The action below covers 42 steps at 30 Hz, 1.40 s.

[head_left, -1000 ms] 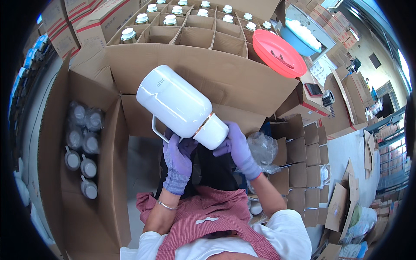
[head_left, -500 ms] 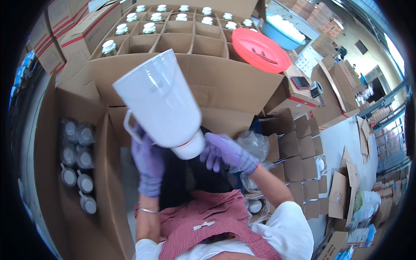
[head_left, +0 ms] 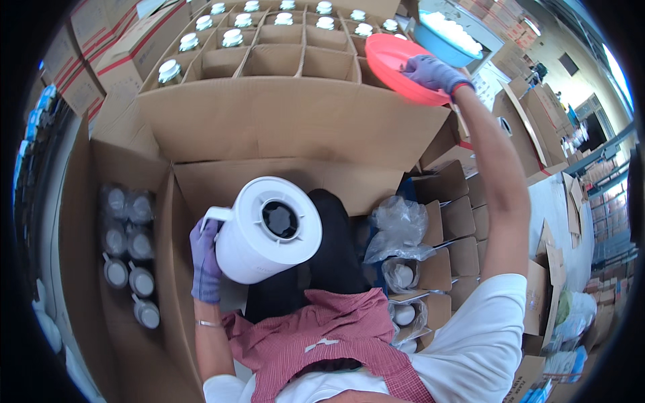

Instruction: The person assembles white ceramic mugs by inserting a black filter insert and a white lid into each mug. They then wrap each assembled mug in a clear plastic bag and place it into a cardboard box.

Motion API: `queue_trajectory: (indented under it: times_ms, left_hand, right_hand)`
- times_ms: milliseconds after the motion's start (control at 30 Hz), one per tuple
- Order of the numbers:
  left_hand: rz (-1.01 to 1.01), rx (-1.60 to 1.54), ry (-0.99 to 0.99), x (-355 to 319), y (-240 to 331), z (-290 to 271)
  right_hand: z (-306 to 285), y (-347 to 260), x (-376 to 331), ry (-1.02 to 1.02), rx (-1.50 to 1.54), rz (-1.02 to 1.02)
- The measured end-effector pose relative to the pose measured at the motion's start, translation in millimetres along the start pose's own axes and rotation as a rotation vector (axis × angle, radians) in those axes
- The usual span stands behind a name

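At the far left, an open cardboard carton holds a bundle of clear-wrapped bottles with pale round caps, lying in two rows along its floor. Just to the right, my left hand, in a purple glove, is wrapped around the handle of a big white plastic jug; the fingers are closed tight on the handle. The jug is smooth and cylindrical, held over my lap with its ribbed top facing up and a dark round opening in the middle. Below it is my red checked apron.

Behind the jug a wide brown cardboard flap runs across, and past it a divided carton has square cardboard cells, several holding bottles with white caps. To the right of my lap, crumpled clear plastic bags sit among smaller open cardboard cells.

My right hand, also gloved in purple, reaches up to the far right corner of the divided carton and grips the edge of a smooth round red plastic lid, fingers curled over its rim. Just beyond it sits a blue basin filled with white pieces.
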<state>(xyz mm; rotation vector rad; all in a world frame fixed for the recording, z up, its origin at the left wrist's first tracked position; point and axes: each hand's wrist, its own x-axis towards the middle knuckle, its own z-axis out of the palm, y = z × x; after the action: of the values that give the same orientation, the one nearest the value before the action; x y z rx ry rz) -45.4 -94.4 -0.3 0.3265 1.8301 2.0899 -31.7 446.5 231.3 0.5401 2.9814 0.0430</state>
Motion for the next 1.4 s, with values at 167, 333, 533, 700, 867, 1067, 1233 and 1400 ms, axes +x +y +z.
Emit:
queue_trajectory:
  times_ms: [167, 333, 533, 700, 867, 1067, 1233, 1400]
  left_hand:
    - [-0.036, 0.024, -0.155, 19.9, 10.8, 17.7]
    - [-0.127, -0.071, -0.261, 28.8, 8.7, 15.6]
    - [-0.179, -0.108, -0.321, 36.9, 14.7, 14.9]
    - [-0.269, -0.053, -0.370, 41.2, 10.3, 19.6]
    - [-0.119, 0.028, -0.118, 13.7, 30.6, 42.5]
    - [-0.133, -0.192, 0.174, -72.4, 23.5, 58.9]
    - [-0.280, -0.119, 0.210, -153.4, -1.4, 61.4]
    - [-0.087, 0.214, -0.508, -154.0, -32.6, -34.9]
  right_hand:
    - [9.6, 34.9, 7.7, 0.002, -0.088, 0.008]
    - [-14.8, 1.6, -20.8, 0.763, 0.812, 0.088]
    - [27.2, -185.3, -163.4, 0.444, -0.080, -1.240]
    - [81.6, -196.9, -174.5, 0.393, 0.029, -1.248]
    - [86.5, -192.0, -178.5, 0.046, 0.411, -0.962]
    - [87.4, -171.3, -169.7, -0.218, 0.637, -0.672]
    - [15.9, -85.1, -114.9, 0.501, 0.360, -0.561]
    - [23.6, 173.9, 38.8, 0.330, 0.111, -0.024]
